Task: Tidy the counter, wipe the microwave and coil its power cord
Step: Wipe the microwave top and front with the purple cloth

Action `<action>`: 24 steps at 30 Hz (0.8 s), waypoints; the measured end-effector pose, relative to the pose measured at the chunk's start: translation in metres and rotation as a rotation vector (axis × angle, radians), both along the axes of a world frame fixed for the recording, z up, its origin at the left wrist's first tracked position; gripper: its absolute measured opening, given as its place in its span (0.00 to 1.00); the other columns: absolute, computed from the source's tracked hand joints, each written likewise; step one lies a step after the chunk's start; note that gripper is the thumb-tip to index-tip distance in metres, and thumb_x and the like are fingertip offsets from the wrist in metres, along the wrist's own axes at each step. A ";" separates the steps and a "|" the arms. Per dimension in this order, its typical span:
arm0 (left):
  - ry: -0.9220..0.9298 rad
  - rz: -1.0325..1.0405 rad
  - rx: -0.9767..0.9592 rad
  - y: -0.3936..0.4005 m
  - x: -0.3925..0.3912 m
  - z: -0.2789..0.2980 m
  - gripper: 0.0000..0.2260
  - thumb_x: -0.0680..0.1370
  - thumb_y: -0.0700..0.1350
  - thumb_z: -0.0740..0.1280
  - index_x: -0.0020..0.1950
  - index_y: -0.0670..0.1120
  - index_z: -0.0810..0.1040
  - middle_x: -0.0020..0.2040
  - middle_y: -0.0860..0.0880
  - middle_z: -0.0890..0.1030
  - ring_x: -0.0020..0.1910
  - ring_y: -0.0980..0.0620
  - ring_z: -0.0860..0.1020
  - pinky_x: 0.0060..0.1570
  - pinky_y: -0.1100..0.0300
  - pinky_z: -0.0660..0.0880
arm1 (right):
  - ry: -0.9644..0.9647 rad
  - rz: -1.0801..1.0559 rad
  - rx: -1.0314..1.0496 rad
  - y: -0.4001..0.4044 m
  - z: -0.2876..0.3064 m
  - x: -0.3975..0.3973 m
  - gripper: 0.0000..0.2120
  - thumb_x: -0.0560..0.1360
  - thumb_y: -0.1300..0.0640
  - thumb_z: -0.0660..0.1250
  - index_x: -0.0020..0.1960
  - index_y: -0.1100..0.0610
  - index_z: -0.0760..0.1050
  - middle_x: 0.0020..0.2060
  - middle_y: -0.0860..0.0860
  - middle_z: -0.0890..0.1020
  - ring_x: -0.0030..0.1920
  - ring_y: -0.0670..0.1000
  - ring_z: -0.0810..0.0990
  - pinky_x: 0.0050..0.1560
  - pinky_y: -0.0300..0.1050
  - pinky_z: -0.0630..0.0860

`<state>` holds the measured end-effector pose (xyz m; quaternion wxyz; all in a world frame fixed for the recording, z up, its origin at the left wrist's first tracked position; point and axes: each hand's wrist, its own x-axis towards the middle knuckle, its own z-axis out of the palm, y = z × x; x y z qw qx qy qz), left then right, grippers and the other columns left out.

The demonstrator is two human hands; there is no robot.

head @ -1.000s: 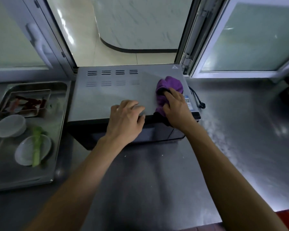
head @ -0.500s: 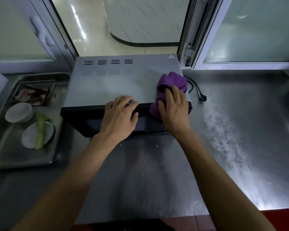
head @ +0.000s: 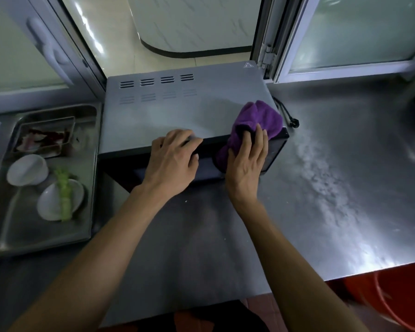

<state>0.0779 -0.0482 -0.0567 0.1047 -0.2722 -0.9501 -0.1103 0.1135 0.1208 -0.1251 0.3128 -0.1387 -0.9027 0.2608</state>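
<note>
A grey microwave with a black front stands on the steel counter below an open window. My left hand rests over its top front edge, fingers bent onto the top. My right hand presses a purple cloth against the front right corner, fingers fairly straight over the cloth. The cloth drapes from the top down the black front. The black power cord and its plug lie on the counter just right of the microwave, behind the cloth.
A steel tray to the left holds two white bowls, a green vegetable stalk and a small dish of scraps. A red bucket sits below the counter edge at bottom right.
My right hand has slid the purple cloth from the microwave's top down over the front right edge. My left hand moved back to the front edge. The camera has shifted.
</note>
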 end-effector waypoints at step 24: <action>-0.057 -0.400 -0.068 -0.030 -0.046 0.004 0.17 0.81 0.45 0.60 0.70 0.47 0.74 0.71 0.46 0.72 0.72 0.47 0.67 0.65 0.44 0.66 | 0.187 -0.316 -0.506 -0.104 -0.007 -0.020 0.27 0.82 0.61 0.61 0.78 0.61 0.55 0.80 0.58 0.48 0.79 0.52 0.49 0.78 0.44 0.51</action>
